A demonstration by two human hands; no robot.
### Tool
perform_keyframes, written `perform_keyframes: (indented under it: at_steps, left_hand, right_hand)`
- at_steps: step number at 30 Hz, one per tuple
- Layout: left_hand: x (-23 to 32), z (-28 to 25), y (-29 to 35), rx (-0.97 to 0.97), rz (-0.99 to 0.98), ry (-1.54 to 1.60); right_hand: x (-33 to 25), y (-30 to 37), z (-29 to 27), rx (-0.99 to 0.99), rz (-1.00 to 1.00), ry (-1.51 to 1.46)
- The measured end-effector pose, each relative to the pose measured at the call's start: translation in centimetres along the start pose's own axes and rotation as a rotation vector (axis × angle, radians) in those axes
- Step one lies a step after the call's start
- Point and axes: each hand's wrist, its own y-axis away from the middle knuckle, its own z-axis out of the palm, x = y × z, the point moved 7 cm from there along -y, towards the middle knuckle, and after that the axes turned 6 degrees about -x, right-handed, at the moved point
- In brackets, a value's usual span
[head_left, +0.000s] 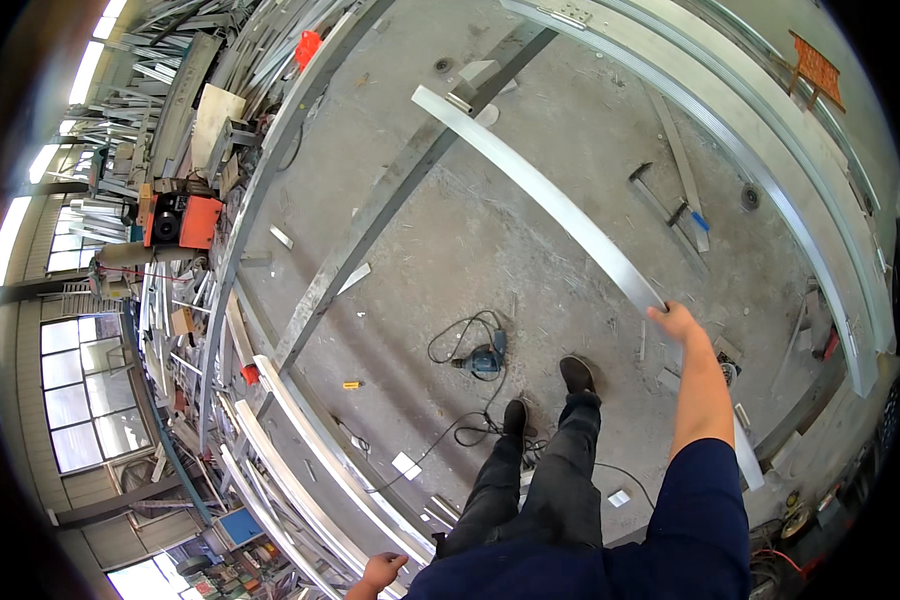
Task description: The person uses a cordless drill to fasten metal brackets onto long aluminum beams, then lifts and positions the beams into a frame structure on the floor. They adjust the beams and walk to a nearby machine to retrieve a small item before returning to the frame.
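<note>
My right hand (675, 321) is closed round the near end of a long silver metal profile (550, 200). The profile runs away to the upper left, and its far end lies across a grey steel beam (380, 205). Low in the picture, my left hand (382, 570) is curled beside long pale bars (290, 485), with nothing visible in its fingers. A corded teal power drill (483, 358) lies on the floor ahead of my shoes.
A hammer (642, 172) and a blue-handled tool (692, 216) lie on the floor at right. Long metal panels (770, 150) stretch along the right side. An orange machine (185, 220) and heaped metal offcuts stand at left. The drill's cable (425, 460) trails near my feet.
</note>
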Motion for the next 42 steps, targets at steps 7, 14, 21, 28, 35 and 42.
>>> perform_keyframes:
  at_steps: [7, 14, 21, 28, 35, 42]
  left_hand:
    - [2.5, 0.3, -1.3, -0.02, 0.054, 0.037]
    - [2.6, 0.0, -1.1, 0.002, 0.011, 0.054]
    - [2.2, 1.8, -1.3, -0.063, 0.004, 0.046]
    - [2.0, 2.1, -2.9, -0.022, 0.076, 0.056]
    - [3.6, 0.1, -2.0, 0.061, 0.145, 0.183]
    - [3.2, 0.9, -6.3, -0.004, 0.241, 0.194]
  right_hand:
    - [-3.4, 1.9, 3.9, 0.381, -0.052, 0.335]
    - [-4.9, 3.7, 2.8, 0.396, -0.079, 0.186]
    - [-3.0, 4.3, -3.6, 0.41, -0.048, 0.207]
    - [-6.3, 3.7, -0.6, 0.506, -0.018, 0.452]
    - [-7.8, 10.5, 12.6, 0.119, -0.132, 0.433]
    - [-2.3, 15.1, 15.4, -0.237, -0.083, 0.621]
